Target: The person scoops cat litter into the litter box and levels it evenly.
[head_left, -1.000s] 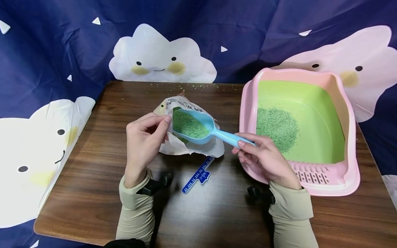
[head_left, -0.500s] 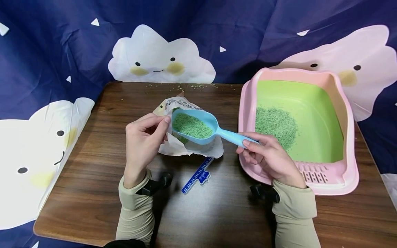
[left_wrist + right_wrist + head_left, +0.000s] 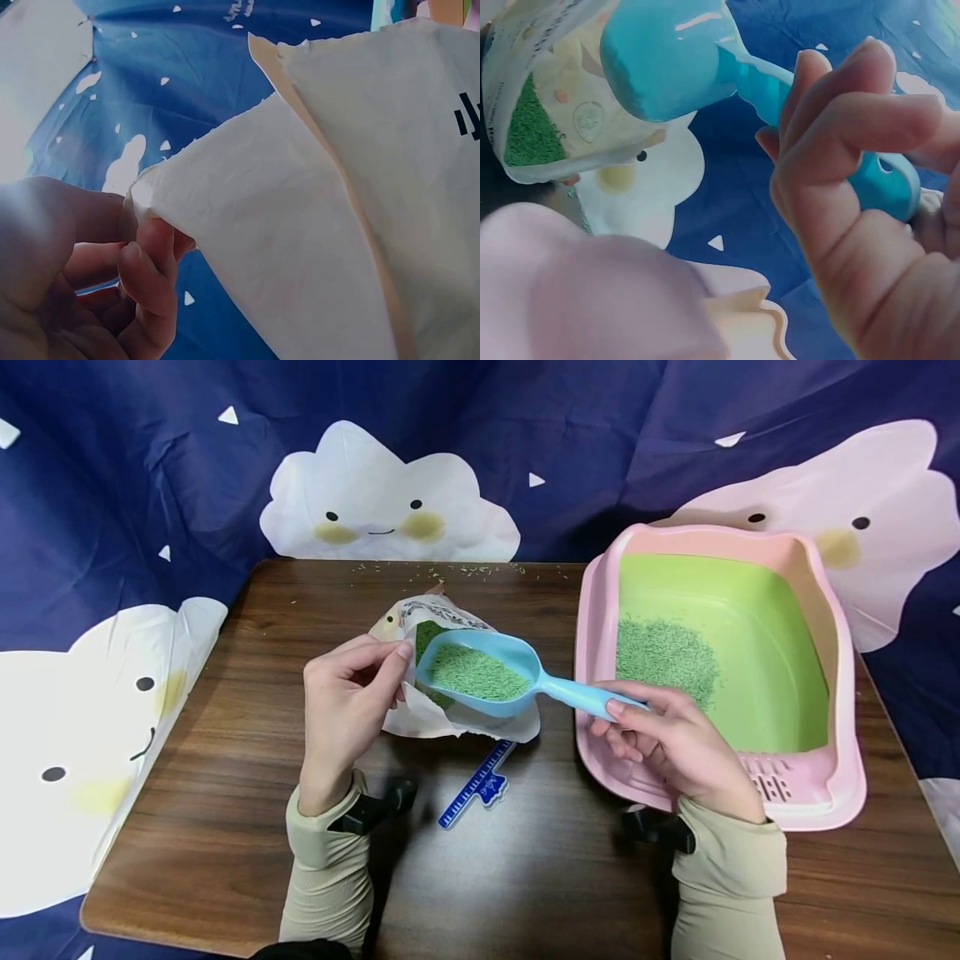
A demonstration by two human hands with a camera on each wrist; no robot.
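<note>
My right hand (image 3: 667,735) grips the handle of a light blue scoop (image 3: 577,695), whose bowl carries green pellets (image 3: 480,672). The bowl's front end is still over the mouth of a white paper bag (image 3: 423,720), which has green pellets inside. With thumb and fingers, my left hand (image 3: 352,702) pinches the bag's torn upper edge; the left wrist view shows the raised paper flap (image 3: 247,180) between the fingertips. Seen from below in the right wrist view, the scoop (image 3: 667,60) hangs apart from the bag (image 3: 577,112).
A pink litter box (image 3: 592,635) with a green inside stands at the right, a heap of pellets (image 3: 663,660) at its left. A blue bag clip (image 3: 476,785) lies before the bag. Stray pellets (image 3: 472,568) dot the table's back edge.
The right hand has drawn the loaded scoop back to the right, so more of its bowl is out of the bag. The left hand and the bag have hardly moved.
</note>
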